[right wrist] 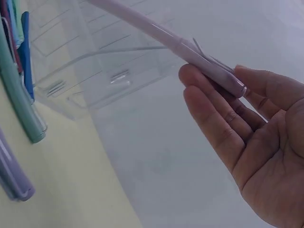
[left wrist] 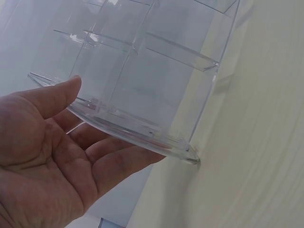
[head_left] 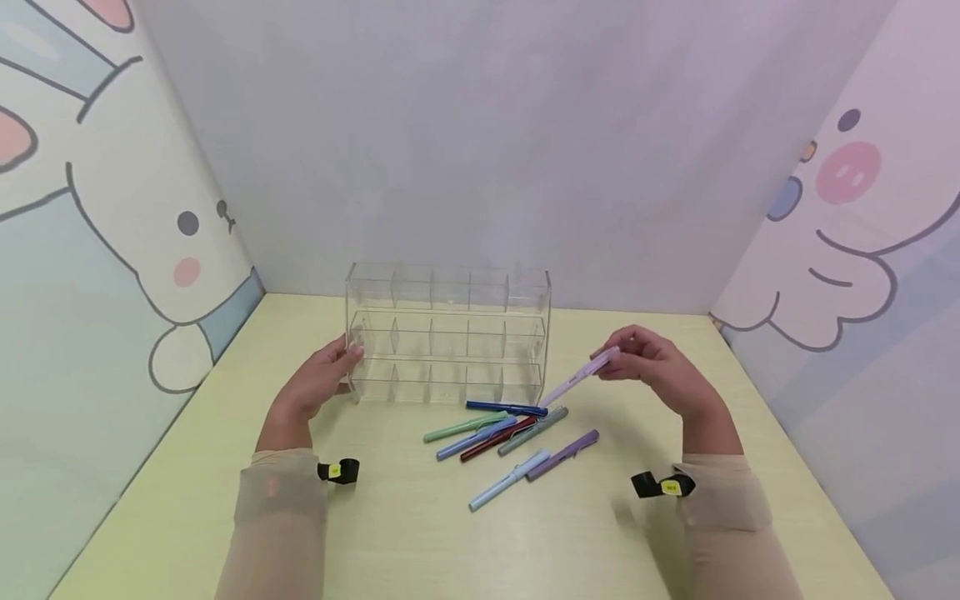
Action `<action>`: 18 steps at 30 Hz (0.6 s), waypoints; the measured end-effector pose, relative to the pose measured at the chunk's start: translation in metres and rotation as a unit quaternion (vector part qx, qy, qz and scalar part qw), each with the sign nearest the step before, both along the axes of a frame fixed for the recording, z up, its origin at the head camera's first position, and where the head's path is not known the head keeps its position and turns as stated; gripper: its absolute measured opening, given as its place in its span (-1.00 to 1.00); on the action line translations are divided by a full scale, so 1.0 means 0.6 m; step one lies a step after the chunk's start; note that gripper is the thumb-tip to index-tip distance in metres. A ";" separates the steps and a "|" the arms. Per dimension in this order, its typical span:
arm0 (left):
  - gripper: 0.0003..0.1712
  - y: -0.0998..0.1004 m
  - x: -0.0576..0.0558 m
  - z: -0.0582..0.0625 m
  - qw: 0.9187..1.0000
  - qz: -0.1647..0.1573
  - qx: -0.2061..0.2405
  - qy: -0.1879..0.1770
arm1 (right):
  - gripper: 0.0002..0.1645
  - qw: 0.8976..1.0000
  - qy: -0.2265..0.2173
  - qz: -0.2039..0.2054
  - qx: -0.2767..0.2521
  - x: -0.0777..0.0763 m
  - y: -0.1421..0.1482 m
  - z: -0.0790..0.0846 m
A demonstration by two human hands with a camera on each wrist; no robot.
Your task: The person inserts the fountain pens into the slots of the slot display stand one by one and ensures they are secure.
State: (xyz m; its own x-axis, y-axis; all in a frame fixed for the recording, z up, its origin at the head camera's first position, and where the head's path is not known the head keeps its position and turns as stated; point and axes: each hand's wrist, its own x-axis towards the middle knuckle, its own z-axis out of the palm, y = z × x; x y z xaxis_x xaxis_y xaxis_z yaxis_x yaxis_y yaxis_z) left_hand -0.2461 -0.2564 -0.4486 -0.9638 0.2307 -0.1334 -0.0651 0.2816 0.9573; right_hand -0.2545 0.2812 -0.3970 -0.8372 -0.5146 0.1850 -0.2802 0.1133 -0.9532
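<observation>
Your left hand is clamped on the left side wall of the clear rack, thumb on one face and fingers on the other, where it stands on the tabletop. Off the rack's right side, your right hand pinches the lilac pen by its capped end; the pen slants down toward the rack's front right corner, and you cannot tell whether its tip touches anything. Just in front of the rack, the navy pen lies nearest, beside the green, blue, dark red and grey-green pens. Farther out from the rack's front lie the purple pen and the light blue pen.
</observation>
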 end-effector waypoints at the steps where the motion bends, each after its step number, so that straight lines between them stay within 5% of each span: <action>1: -0.21 0.000 0.001 0.000 1.000 -0.001 0.001 0.001 | -0.76 1.000 0.008 0.001 -0.015 -0.002 -0.003 0.012; 11: -0.25 0.000 0.003 0.001 1.000 -0.008 0.010 0.009 | -0.68 0.991 0.058 -0.006 -0.119 -0.059 -0.070 0.133; 18: -0.28 0.002 0.006 0.006 1.000 0.002 0.013 0.000 | -0.62 0.986 0.063 -0.050 -0.144 -0.108 -0.152 0.178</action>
